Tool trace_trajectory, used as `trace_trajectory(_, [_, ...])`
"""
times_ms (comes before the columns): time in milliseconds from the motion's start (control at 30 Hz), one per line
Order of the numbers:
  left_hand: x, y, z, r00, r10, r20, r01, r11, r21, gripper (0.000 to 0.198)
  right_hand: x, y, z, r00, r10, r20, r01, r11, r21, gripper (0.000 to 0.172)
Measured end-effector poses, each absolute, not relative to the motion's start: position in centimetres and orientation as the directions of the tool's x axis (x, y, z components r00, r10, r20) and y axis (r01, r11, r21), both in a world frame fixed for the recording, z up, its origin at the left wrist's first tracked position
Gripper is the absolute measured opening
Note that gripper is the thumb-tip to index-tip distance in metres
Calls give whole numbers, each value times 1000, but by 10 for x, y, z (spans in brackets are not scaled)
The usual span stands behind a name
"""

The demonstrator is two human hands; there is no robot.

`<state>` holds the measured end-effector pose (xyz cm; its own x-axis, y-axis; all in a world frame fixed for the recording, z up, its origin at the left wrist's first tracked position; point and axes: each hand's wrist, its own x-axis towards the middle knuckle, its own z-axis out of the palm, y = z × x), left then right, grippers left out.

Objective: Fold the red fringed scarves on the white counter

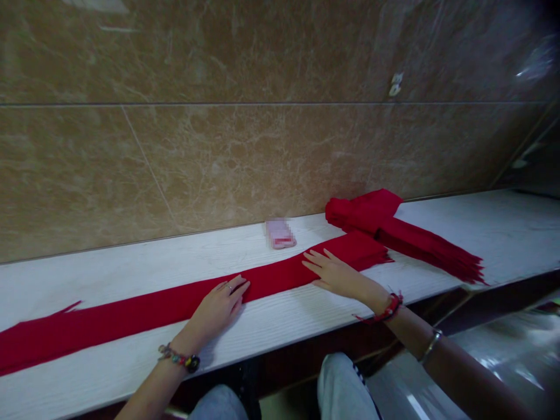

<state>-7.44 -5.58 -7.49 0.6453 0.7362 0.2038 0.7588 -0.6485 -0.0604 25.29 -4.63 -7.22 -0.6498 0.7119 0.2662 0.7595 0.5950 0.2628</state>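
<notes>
A long red cloth strip point(144, 309) lies flat along the white table point(245, 344), running from the left edge of the view to the right of centre. My left hand point(223, 306) rests on its middle stretch, fingers extended and slightly apart. Farther right, my right hand point(335, 274) lies spread on the same strip, palm down. Beyond it, the strip's right end is frayed. A folded red cloth bundle point(420, 239) with fringed ends lies just right of that end, touching it.
Near the wall sits a small pinkish packet point(280, 234), partly blurred. A brown marble wall point(219, 157) borders the table's far side, with a small white fitting point(396, 84) on it. The table's front edge runs close to my knees.
</notes>
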Motion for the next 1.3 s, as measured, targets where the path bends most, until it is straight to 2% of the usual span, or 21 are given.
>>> trace_trajectory(100, [-75, -58, -72, 701, 700, 137, 709, -705, -22, 40, 252, -48, -74, -738, 637, 225, 674, 674, 302, 36])
trace_trajectory(267, [-73, -60, -68, 641, 767, 28, 767, -641, 9, 44, 259, -53, -79, -780, 586, 220, 624, 702, 343, 38])
trace_trajectory(467, [-70, -64, -66, 572, 820, -11, 820, -572, 14, 48, 264, -56, -76, -807, 557, 196, 588, 727, 354, 42])
trace_trajectory(667, [-63, -67, -68, 525, 849, 58, 851, -521, -74, 45, 249, -55, -72, -788, 578, 212, 612, 697, 374, 31])
trace_trajectory(833, [-54, -66, -59, 563, 822, 92, 821, -543, -175, 37, 227, -50, -68, -833, 507, 221, 553, 743, 377, 29])
trace_trajectory(1133, [-61, -62, -55, 636, 772, 24, 771, -633, -68, 77, 217, -47, -71, -817, 506, 276, 572, 770, 283, 27])
trace_trajectory(1300, [-62, -60, -59, 649, 759, 48, 760, -647, -62, 75, 194, -47, -68, -835, 454, 312, 530, 816, 230, 26])
